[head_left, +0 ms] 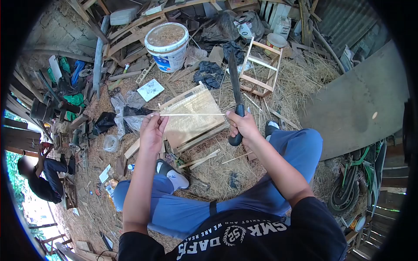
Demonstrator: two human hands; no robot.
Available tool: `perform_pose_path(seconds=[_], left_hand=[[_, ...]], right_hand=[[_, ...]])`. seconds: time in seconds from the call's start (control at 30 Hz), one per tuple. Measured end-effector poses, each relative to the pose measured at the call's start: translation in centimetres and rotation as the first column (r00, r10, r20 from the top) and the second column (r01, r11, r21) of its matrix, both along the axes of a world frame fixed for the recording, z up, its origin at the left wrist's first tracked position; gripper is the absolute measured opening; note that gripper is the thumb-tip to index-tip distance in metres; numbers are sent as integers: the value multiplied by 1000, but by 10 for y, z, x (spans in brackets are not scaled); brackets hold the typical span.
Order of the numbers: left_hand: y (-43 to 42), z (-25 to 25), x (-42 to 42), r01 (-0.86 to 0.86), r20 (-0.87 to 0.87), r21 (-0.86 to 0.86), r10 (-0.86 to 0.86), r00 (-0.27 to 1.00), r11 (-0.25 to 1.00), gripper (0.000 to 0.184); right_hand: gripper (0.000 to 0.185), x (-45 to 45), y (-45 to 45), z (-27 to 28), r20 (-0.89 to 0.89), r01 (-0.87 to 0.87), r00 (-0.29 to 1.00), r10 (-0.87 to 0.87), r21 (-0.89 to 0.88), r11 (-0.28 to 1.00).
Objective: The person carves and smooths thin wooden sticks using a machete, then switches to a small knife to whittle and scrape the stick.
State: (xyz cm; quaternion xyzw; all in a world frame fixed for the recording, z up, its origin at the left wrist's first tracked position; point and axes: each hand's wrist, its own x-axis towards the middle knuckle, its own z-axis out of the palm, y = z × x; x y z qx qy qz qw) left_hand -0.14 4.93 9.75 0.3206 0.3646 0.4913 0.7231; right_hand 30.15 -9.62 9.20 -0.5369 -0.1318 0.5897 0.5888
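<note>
My left hand (152,130) is closed in a pinch on a thin pale strip, like split bamboo or wood (191,115). The strip runs level across to my right hand (244,126), and a short length sticks out left of my left hand. My right fingers are wrapped round the black handle of a machete (235,82), its long dark blade pointing away from me. The strip's right end meets my right thumb and forefinger; whether they pinch it is hard to tell. Below the strip lies a low wooden block or bench (196,119) with a pale top.
Beyond the block stand a large white bucket (167,48) and a small wooden frame (263,69). Straw and wood scraps cover the ground. A flat board (357,104) leans at right, above a wheel (344,191). Another person (41,176) sits at far left.
</note>
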Motion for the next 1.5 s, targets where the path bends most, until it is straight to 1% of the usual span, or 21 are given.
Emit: perform_pose_path(seconds=[0.23,0.33,0.37,0.4,0.43,0.5,0.53,0.63,0.67,0.73,0.87,0.93,0.97,1.07,1.13,1.23,1.27,1.3,1.4,1.43,1.5], left_hand=[[-5,4,4,-2,79,35,-1,997,999,14],[-19,6,21,-164,-99,59,169,981,985,23],[-22,1,24,-236,-395,412,406,824,880,28],[-25,-3,27,-143,-529,714,662,531,685,33],[-31,11,30,-148,-529,712,663,529,687,33],[-41,38,29,407,-504,848,751,427,338,38],[-39,40,30,562,-595,777,622,509,284,36],[-54,31,50,759,-753,617,435,494,207,31],[-58,25,50,756,-754,618,435,492,216,31],[-66,18,50,858,-944,329,104,314,395,38],[-63,29,41,815,-940,341,188,285,469,40],[-47,28,22,840,-971,226,187,152,493,47],[-39,28,13,838,-971,227,186,153,497,47],[-17,26,-15,672,-847,501,468,252,545,52],[-6,21,-26,249,-811,555,450,373,793,54],[-11,16,-28,191,-719,686,615,323,702,51],[-15,14,-26,326,-641,763,719,267,559,42],[-20,22,-21,323,-640,764,721,265,559,42],[-36,47,3,655,-653,696,641,404,296,29],[-43,42,13,653,-655,696,637,407,298,29],[-59,25,29,689,-780,624,351,518,368,24]], right_hand=[[23,-8,-2,7,26,16,1000,-17,15,1000],[23,-12,-1,4,68,39,997,-42,33,999],[23,-12,-1,3,99,50,994,-54,46,998],[23,-12,-1,4,101,45,994,-50,45,998],[23,-12,-2,6,153,40,987,-46,45,998],[23,-13,-3,7,203,29,978,-37,40,999],[23,-14,-4,6,209,10,978,-19,45,999],[23,-20,-6,5,217,-59,975,48,45,997],[23,-21,-6,5,219,-104,971,92,44,994],[23,-23,-6,6,241,-119,964,107,35,992],[23,-16,-2,-1,275,-77,958,77,-11,997],[23,-12,-1,-2,235,-44,971,49,-26,999],[24,-9,0,-2,195,-12,981,20,-40,999],[24,2,4,-21,119,33,992,-28,-38,999],[25,4,3,-21,75,66,995,-63,-28,997],[25,0,4,-16,31,110,993,-110,-15,994],[24,1,5,-17,105,106,989,-104,-13,994],[23,1,6,-18,179,103,979,-99,-11,995],[18,-2,7,-9,318,0,948,-6,18,1000],[18,-3,6,-8,320,2,947,-6,13,1000],[19,-9,5,-7,408,-146,905,120,33,989]])
